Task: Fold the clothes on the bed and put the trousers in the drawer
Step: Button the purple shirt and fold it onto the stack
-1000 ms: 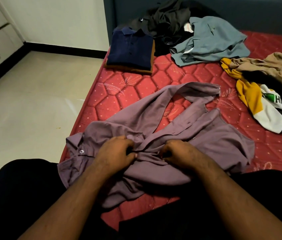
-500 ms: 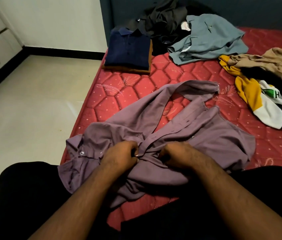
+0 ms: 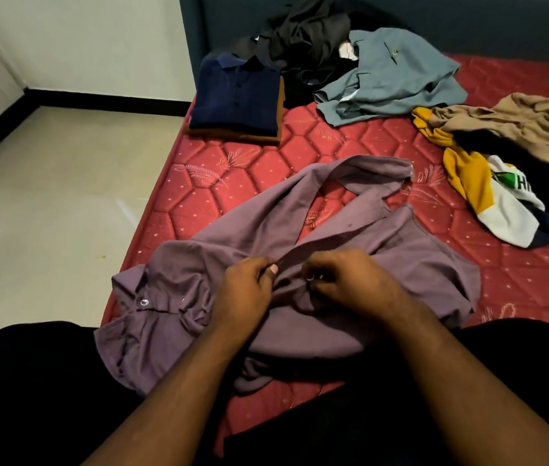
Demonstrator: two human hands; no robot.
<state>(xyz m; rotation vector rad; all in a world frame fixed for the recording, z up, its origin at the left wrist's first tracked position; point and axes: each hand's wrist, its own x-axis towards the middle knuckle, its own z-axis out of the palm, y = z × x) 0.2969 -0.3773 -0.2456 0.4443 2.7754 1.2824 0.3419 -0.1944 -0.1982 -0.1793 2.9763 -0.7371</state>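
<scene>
Pinching the front placket of the purple shirt (image 3: 316,250), left hand (image 3: 244,290) and right hand (image 3: 350,280) sit close together, fingers curled tight on the cloth. Shirt lies crumpled at the near left edge of the red mattress (image 3: 232,183), collar overhanging the edge. Bare tiled floor (image 3: 47,203) lies left. Right: yellow-white garment (image 3: 481,196), letter "H" legible. Far: folded navy polo (image 3: 236,92), grey-blue shirt (image 3: 397,75), dark clothes pile (image 3: 306,31). Trousers not identifiable.

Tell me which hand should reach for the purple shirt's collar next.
Left. The collar lies just outside the left hand; the right hand would have to cross over. Both grip the purple shirt front.
</scene>
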